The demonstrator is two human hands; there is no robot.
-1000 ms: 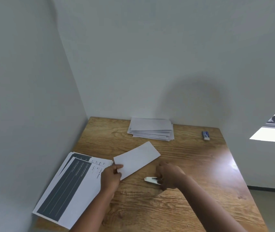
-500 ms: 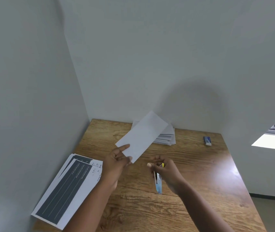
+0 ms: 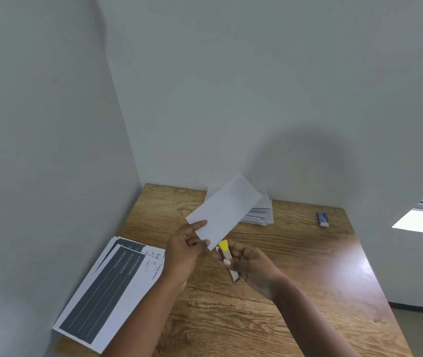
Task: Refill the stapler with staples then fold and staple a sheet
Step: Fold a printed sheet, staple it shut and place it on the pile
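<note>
Stapler (image 3: 227, 262) raised to one folded sheet (image 3: 224, 211), both hands gripping

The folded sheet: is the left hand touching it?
Touching. The head view shows the left hand pinching the folded sheet at its lower corner.

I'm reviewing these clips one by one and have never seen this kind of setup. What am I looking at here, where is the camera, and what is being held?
There is no machine: a person works with bare hands, filmed by a wide-angle camera worn on the head, looking forward and down. The left hand pinches a folded white sheet by its near end, lifted above the wooden table. The right hand grips a small stapler with a yellow tip, right at the sheet's lower corner. On the table lie printed pages at the left, a stack of folded sheets by the wall, and a small blue-and-white box, perhaps staples.
</note>
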